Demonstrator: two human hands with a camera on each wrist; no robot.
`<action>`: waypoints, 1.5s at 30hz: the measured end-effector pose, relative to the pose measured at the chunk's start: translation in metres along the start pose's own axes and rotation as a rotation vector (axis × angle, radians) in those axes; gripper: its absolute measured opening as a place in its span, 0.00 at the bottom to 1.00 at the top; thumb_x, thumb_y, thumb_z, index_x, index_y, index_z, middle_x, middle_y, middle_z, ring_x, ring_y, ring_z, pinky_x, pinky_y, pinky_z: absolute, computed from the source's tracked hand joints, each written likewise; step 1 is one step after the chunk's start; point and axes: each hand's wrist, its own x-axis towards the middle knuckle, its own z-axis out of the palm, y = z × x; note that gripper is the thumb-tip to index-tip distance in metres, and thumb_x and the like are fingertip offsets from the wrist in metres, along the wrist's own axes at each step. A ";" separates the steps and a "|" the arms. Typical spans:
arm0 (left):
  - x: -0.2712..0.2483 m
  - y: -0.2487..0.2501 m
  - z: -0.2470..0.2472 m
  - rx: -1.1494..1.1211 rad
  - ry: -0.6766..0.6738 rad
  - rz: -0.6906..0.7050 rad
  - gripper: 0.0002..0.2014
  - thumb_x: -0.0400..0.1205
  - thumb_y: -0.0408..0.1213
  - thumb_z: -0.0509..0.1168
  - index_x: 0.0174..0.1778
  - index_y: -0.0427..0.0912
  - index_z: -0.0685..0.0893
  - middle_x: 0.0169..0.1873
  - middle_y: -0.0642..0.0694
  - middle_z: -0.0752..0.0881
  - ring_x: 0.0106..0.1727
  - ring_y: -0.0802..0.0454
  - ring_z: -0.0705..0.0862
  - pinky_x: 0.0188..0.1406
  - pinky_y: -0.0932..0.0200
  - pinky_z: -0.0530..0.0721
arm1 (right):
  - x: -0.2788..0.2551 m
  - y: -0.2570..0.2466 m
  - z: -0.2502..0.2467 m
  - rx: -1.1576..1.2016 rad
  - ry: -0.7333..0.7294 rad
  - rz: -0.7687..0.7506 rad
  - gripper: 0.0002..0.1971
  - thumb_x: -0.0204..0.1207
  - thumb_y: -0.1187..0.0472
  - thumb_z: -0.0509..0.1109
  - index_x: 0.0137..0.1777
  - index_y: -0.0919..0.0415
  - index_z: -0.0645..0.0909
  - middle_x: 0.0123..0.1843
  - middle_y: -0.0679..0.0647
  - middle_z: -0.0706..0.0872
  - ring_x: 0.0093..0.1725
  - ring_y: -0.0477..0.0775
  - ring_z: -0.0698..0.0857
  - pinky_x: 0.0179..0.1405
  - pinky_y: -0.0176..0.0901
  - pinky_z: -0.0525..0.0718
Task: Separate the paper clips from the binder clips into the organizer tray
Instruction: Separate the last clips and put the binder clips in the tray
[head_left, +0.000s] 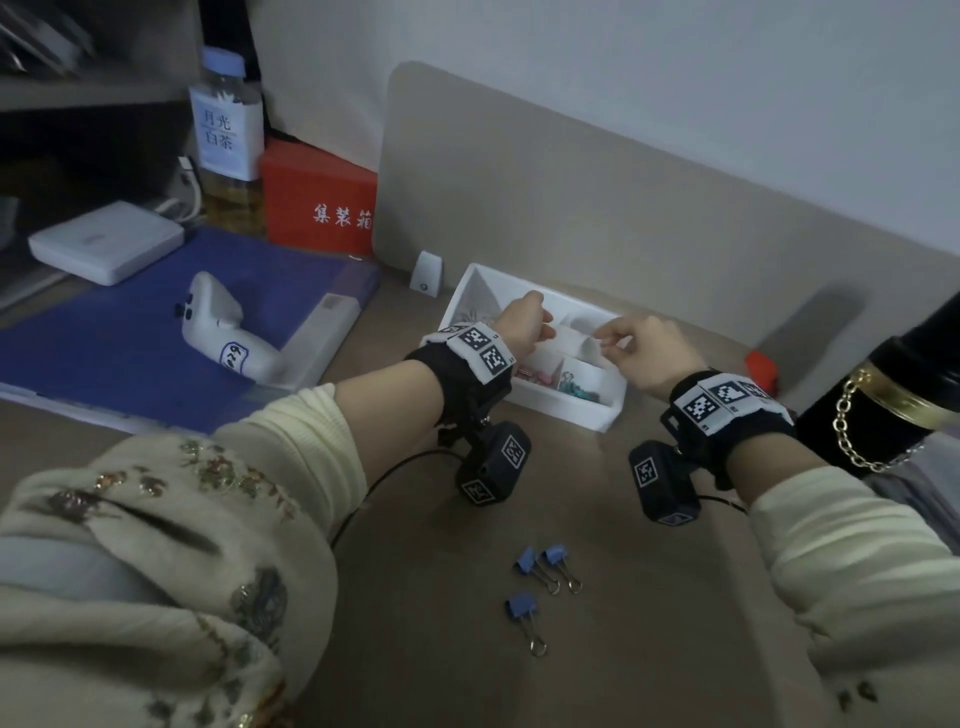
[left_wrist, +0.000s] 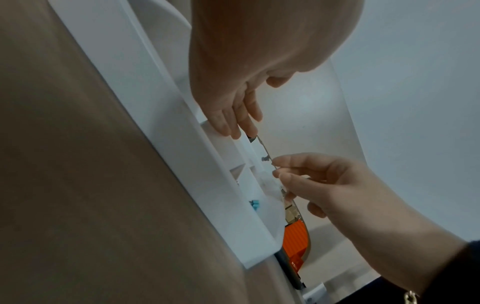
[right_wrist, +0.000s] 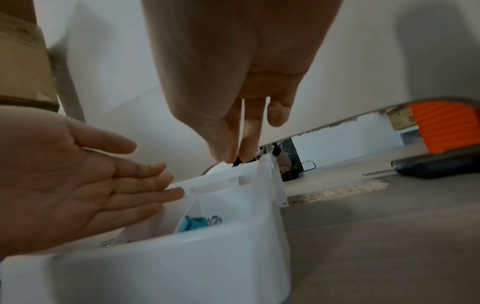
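Organizer tray (head_left: 566, 410), white and divided, under both hands.
Left hand (head_left: 519, 322) over the tray's middle, open, straight fingers touching a divider. Right hand (head_left: 644, 353) over the tray's right end, fingertips pinched together; anything held too small to tell. Three blue binder clips (head_left: 527, 561) loose, well in front of the tray. Teal clips (head_left: 576, 387) and pink clips (head_left: 535, 376) in the tray's front compartments.

My left hand (head_left: 522, 322) hides part of the tray (head_left: 563, 408). What my right hand (head_left: 641, 351) pinches is too small to tell.
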 end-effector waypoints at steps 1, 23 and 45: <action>-0.004 0.001 0.000 0.008 0.001 -0.007 0.17 0.89 0.41 0.45 0.52 0.34 0.75 0.39 0.43 0.81 0.53 0.46 0.78 0.59 0.56 0.72 | -0.006 -0.001 -0.004 0.000 -0.010 -0.010 0.11 0.80 0.63 0.65 0.59 0.56 0.85 0.50 0.48 0.84 0.54 0.52 0.83 0.54 0.40 0.77; -0.139 -0.052 -0.021 0.251 -0.135 -0.174 0.17 0.86 0.41 0.48 0.36 0.40 0.75 0.35 0.44 0.80 0.37 0.51 0.78 0.39 0.60 0.75 | -0.168 -0.071 0.026 -0.163 -0.600 -0.155 0.37 0.56 0.27 0.71 0.56 0.55 0.75 0.48 0.49 0.83 0.46 0.53 0.85 0.44 0.41 0.85; -0.139 -0.051 -0.024 0.313 -0.144 -0.177 0.10 0.84 0.34 0.55 0.37 0.41 0.75 0.34 0.45 0.78 0.33 0.53 0.77 0.33 0.62 0.76 | -0.161 -0.075 0.033 -0.235 -0.421 -0.250 0.08 0.76 0.58 0.68 0.52 0.59 0.77 0.46 0.52 0.78 0.42 0.56 0.82 0.38 0.44 0.81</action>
